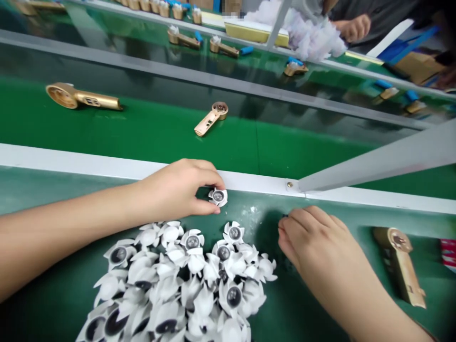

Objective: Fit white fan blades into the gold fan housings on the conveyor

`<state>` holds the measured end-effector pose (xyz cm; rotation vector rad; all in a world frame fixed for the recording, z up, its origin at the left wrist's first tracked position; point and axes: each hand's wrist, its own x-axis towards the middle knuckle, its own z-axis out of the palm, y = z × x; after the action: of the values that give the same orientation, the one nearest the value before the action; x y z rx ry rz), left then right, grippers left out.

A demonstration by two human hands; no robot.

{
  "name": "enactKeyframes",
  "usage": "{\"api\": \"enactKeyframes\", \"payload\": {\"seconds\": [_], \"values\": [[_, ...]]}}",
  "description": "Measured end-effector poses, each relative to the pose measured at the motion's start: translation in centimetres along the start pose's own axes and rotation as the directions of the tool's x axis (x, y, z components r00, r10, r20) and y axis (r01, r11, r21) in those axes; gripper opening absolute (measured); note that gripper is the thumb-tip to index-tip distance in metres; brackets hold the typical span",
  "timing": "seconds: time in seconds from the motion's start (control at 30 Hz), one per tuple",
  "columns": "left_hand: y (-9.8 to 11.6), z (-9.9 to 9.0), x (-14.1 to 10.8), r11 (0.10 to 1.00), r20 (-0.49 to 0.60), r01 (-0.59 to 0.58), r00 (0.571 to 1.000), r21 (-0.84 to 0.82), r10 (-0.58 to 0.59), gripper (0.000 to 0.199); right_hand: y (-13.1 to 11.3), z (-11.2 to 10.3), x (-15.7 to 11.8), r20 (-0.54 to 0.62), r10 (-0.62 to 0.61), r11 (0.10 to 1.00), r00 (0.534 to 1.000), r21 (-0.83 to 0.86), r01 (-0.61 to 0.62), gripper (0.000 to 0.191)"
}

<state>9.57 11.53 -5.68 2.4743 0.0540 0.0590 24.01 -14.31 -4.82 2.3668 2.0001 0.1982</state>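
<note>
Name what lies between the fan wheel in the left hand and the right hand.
In the head view, green tabletop with whitish marks lies between the fan wheel in the left hand and the right hand.

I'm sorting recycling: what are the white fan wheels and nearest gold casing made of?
White fan wheels: probably moulded plastic, satin finish, from thin blades and soft sheen.
Gold casing: metallic finish with bright highlights; perhaps coated plastic, though possibly metal.
</note>
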Motion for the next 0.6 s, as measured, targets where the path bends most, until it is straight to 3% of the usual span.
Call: {"api": "enactKeyframes", "payload": {"seconds": [0.1,0.17,0.23,0.47,0.6], "values": [[1.0,-0.1,-0.2,0.997,-0.082,0.035,0.996,-0.071,-0.040,0.025,-0.4,-0.9,2.2,-0.023,-0.022,0.965,0.999,0.259,0.027,0.012],[1.8,-0.2,-0.4,0.986,-0.069,0.065,0.995,-0.152,-0.076,0.022,-1.3,-1.7,3.9,-0.060,0.008,0.852,0.998,0.523,0.024,0.011],[2.6,-0.4,-0.7,0.971,-0.044,0.067,0.996,-0.228,-0.079,0.017,-2.3,-2.3,5.4,-0.070,0.050,0.729,0.996,0.684,0.012,0.010],[3.1,-0.6,-1.0,0.882,-0.098,0.104,0.981,-0.459,-0.167,0.018,-3.7,-1.9,7.1,-0.027,0.134,0.592,0.991,0.804,-0.058,0.011],[2.8,-0.6,-1.0,0.878,-0.129,0.070,0.980,-0.474,-0.148,0.021,-3.5,-1.4,6.8,-0.024,0.182,0.573,0.983,0.815,-0.087,0.011]]}}
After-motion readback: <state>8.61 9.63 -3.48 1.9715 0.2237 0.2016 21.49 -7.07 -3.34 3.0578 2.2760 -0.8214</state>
